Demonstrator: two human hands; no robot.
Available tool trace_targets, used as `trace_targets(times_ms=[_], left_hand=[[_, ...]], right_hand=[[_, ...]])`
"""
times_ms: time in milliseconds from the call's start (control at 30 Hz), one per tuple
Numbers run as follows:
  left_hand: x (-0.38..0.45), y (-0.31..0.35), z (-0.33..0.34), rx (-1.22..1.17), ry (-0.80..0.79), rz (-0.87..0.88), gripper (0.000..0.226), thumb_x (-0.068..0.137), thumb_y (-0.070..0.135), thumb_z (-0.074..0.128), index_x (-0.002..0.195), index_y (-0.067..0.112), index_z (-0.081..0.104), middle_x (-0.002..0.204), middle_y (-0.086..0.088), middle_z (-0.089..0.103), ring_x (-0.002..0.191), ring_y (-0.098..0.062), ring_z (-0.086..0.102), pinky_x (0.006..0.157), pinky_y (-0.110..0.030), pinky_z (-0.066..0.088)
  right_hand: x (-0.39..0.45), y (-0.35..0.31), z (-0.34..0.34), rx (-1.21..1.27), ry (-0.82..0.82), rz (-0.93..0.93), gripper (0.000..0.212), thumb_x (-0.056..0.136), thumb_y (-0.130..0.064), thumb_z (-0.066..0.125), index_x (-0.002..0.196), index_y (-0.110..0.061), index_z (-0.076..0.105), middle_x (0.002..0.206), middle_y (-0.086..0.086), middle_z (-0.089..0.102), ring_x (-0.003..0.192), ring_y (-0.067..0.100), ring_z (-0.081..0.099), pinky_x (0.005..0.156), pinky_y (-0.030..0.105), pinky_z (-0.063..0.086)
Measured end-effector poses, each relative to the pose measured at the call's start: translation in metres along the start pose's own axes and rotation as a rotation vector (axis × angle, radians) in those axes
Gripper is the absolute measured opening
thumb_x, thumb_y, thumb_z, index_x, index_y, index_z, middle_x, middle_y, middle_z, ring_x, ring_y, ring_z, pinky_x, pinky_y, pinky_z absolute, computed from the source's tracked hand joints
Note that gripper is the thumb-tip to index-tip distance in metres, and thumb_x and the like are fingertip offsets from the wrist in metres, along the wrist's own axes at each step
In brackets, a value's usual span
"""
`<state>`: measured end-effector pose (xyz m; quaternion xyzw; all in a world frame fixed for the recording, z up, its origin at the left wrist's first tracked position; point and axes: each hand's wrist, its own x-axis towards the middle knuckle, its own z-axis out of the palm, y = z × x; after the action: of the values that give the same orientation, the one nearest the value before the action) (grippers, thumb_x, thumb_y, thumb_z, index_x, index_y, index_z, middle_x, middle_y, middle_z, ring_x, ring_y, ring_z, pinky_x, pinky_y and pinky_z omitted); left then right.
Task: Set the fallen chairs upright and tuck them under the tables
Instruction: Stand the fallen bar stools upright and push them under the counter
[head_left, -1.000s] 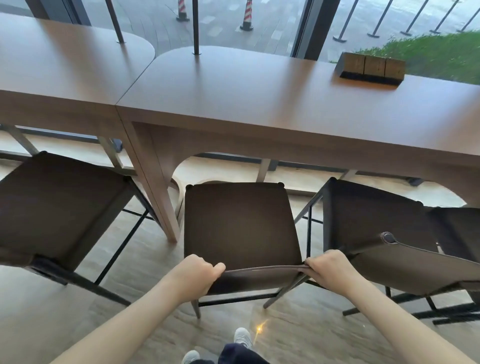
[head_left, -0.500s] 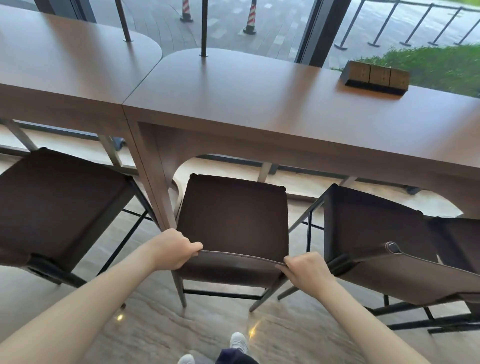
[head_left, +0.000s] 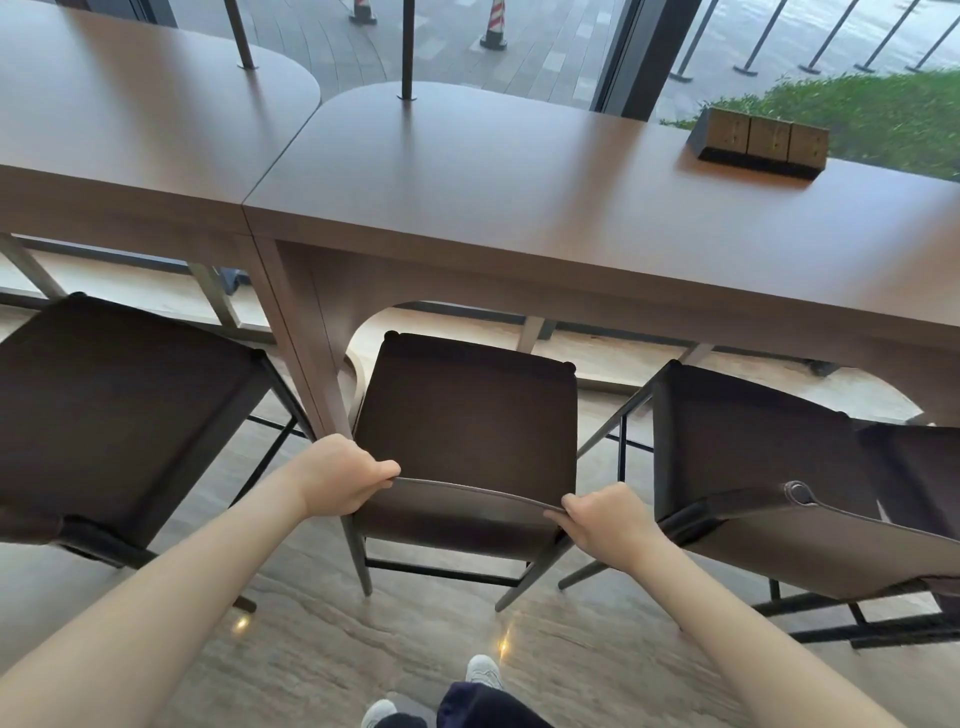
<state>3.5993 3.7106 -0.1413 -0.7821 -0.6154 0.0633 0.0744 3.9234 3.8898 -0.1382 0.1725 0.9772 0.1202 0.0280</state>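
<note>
middle chair (head_left: 467, 431): dark brown seat, upright, front edge just under the right table (head_left: 571, 218)
left chair (head_left: 109, 415): upright, before the left table (head_left: 130, 130)
right chair (head_left: 737, 457): upright, backrest tilted

Bright daylight enters through window (head_left: 545, 47) at top. Soft sheen spreads across tabletop (head_left: 519, 197), strongest near far edge. Thin post (head_left: 408, 49) casts long faint shadow toward viewer. Space under table dim; chair seat (head_left: 467, 415) nearly black, texture lost. Two small warm glints on glossy floor (head_left: 311, 649). Wide-angle bending curves table edges outward. Corners slightly soft, possibly motion blur. Centre sharp.
</note>
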Motion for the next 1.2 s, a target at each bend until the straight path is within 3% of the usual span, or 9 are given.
trace_targets(times_ms=[167, 267, 433, 700, 800, 1067, 1200], left_hand=[[0.014, 0.004, -0.002, -0.010, 0.089, 0.030, 0.030, 0.087, 0.032, 0.035, 0.067, 0.020, 0.055, 0.037, 0.006, 0.042, 0.026, -0.017, 0.040, 0.037, -0.019, 0.016], [0.024, 0.014, -0.002, -0.031, 0.057, 0.026, 0.030, 0.087, 0.031, 0.034, 0.068, 0.020, 0.055, 0.037, 0.006, 0.042, 0.025, -0.018, 0.039, 0.038, -0.018, 0.015], [0.037, 0.033, 0.002, -0.046, 0.028, 0.006, 0.029, 0.087, 0.030, 0.034, 0.067, 0.020, 0.052, 0.036, 0.005, 0.041, 0.025, -0.018, 0.038, 0.038, -0.020, 0.014], [0.048, 0.033, -0.003, -0.003, -0.063, 0.030, 0.014, 0.080, 0.029, 0.058, 0.069, 0.021, 0.056, 0.037, 0.006, 0.046, 0.026, -0.019, 0.042, 0.039, -0.019, 0.017], [0.051, 0.028, -0.008, 0.017, -0.081, -0.023, 0.018, 0.083, 0.031, 0.052, 0.069, 0.022, 0.057, 0.037, 0.006, 0.046, 0.027, -0.018, 0.044, 0.039, -0.019, 0.017], [0.064, 0.012, -0.017, 0.056, -0.212, -0.091, 0.030, 0.103, 0.034, 0.029, 0.107, 0.018, 0.054, 0.083, -0.002, 0.070, 0.072, -0.030, 0.067, 0.057, -0.029, 0.032], [0.054, 0.001, -0.015, 0.011, -0.251, -0.133, 0.029, 0.103, 0.035, 0.031, 0.111, 0.020, 0.054, 0.085, -0.001, 0.070, 0.075, -0.028, 0.067, 0.058, -0.029, 0.032]], right_hand=[[0.007, 0.025, 0.008, -0.017, -0.006, -0.033, 0.046, 0.092, -0.045, 0.032, 0.052, -0.022, 0.031, 0.031, -0.008, 0.036, 0.022, 0.013, 0.027, 0.037, 0.017, 0.015], [0.007, 0.044, 0.011, -0.042, 0.022, -0.054, 0.046, 0.092, -0.045, 0.032, 0.053, -0.021, 0.029, 0.031, -0.008, 0.036, 0.025, 0.015, 0.020, 0.039, 0.016, 0.015], [0.003, 0.068, 0.025, -0.051, 0.020, -0.068, 0.054, 0.093, -0.047, 0.033, 0.048, -0.019, 0.045, 0.032, -0.005, 0.039, 0.023, 0.017, 0.037, 0.038, 0.018, 0.017], [-0.003, 0.069, 0.033, -0.021, 0.108, -0.056, 0.049, 0.090, -0.041, 0.037, 0.048, -0.019, 0.045, 0.034, -0.006, 0.042, 0.026, 0.016, 0.038, 0.040, 0.020, 0.016], [-0.003, 0.067, 0.036, 0.011, 0.107, -0.025, 0.047, 0.090, -0.040, 0.037, 0.050, -0.018, 0.048, 0.036, -0.005, 0.043, 0.027, 0.016, 0.040, 0.038, 0.019, 0.020], [0.006, 0.058, 0.036, 0.058, 0.127, 0.047, 0.048, 0.092, -0.042, 0.040, 0.050, -0.018, 0.045, 0.036, -0.006, 0.042, 0.027, 0.016, 0.039, 0.035, 0.021, 0.024], [0.019, 0.042, 0.030, 0.049, 0.136, 0.046, 0.050, 0.092, -0.041, 0.037, 0.048, -0.018, 0.047, 0.035, -0.004, 0.043, 0.026, 0.017, 0.040, 0.039, 0.019, 0.022]])
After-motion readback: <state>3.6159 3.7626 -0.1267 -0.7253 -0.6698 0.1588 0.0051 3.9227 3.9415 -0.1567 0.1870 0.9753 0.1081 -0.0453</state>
